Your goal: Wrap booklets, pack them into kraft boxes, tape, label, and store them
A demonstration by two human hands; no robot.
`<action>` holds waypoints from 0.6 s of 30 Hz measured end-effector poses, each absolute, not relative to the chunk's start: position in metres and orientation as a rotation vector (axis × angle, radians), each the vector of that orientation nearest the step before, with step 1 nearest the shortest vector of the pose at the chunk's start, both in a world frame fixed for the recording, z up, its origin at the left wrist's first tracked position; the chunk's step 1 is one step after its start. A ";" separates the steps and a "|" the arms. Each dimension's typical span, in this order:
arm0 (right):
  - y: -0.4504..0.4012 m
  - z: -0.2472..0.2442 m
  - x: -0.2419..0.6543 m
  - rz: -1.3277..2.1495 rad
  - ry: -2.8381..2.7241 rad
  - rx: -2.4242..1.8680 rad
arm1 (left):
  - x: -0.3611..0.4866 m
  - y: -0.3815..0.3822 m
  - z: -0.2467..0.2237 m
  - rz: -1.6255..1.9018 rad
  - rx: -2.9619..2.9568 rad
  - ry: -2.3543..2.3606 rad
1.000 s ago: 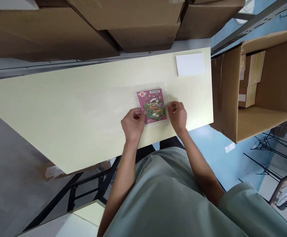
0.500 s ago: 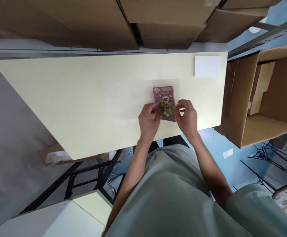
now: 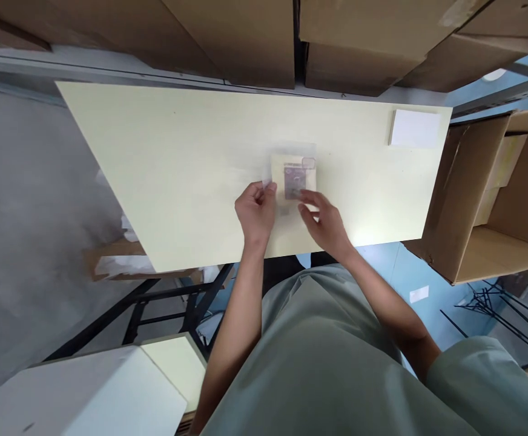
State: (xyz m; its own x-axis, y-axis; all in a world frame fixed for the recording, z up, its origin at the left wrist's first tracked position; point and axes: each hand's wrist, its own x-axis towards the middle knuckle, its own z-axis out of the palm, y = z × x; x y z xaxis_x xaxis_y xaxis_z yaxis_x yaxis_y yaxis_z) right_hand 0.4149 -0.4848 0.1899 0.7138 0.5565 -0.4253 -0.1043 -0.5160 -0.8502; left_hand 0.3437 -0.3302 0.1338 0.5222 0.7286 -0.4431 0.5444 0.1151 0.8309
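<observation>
A small booklet (image 3: 295, 180) lies near the middle of the pale table, showing a cream face with a dull purple picture, blurred by motion. My left hand (image 3: 258, 206) is closed at its left edge, thumb and fingers pinched on the booklet's edge or a clear film around it. Over the lower right part of the booklet is my right hand (image 3: 321, 218), its thumb and fingers apart, fingertips at the picture. Faint clear film shows around the booklet's top and left side.
A white stack (image 3: 415, 128) sits at the table's back right. An open cardboard box (image 3: 468, 200) stands beyond the right edge of the table (image 3: 177, 169). Large cartons (image 3: 246, 42) line the back. Black metal legs and a white surface are at lower left.
The booklet has gone from its pink, colourful cover to a cream face with a purple picture. My right hand has opened and moved over the booklet. The view has shifted.
</observation>
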 end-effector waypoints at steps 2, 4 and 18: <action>-0.492 0.179 0.418 0.770 -0.231 -2.055 | 0.345 -0.329 0.125 0.217 1.637 1.183; -0.498 0.168 0.422 0.739 -0.137 -2.106 | 0.346 -0.330 0.122 0.237 1.705 1.221; -0.486 0.128 0.444 0.786 -0.070 -2.075 | 0.361 -0.324 0.126 0.172 1.720 1.311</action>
